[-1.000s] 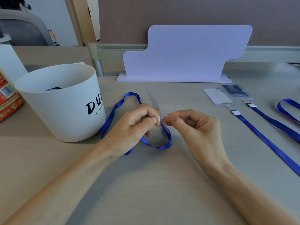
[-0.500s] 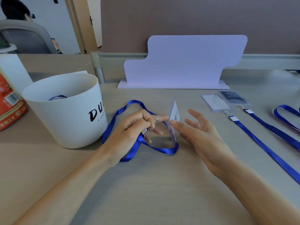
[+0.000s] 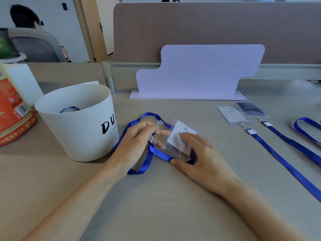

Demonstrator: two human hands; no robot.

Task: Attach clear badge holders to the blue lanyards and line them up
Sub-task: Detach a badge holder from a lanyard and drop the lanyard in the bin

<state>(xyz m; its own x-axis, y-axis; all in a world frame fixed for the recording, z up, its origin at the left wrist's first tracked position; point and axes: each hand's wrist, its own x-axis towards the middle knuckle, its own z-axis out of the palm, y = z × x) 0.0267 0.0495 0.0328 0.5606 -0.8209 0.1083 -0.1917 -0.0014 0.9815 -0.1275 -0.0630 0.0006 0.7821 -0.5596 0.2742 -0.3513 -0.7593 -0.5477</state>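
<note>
A blue lanyard [image 3: 147, 159] lies looped on the desk beside the white bucket. My left hand [image 3: 137, 141] pinches its clip end, fingers closed on it. A clear badge holder [image 3: 178, 136] with a white card inside hangs from that clip, tilted over the desk. My right hand [image 3: 199, 153] grips the holder, thumb at its lower edge and fingers across its face. Two finished badge holders, one white [image 3: 231, 113] and one dark [image 3: 251, 109], lie side by side at the right, each on a straight blue lanyard [image 3: 284, 164].
A white bucket [image 3: 81, 126] stands at the left with a blue lanyard [image 3: 69, 109] showing inside. A red package [image 3: 12, 112] sits further left. A lilac board [image 3: 199, 72] stands at the back. Another blue loop [image 3: 305, 126] lies far right. A person sits in a chair behind.
The holder swung from between my pinched fingers to hanging at the clip. My right hand opened, then came down and closed on the holder. The view has tilted upward.
</note>
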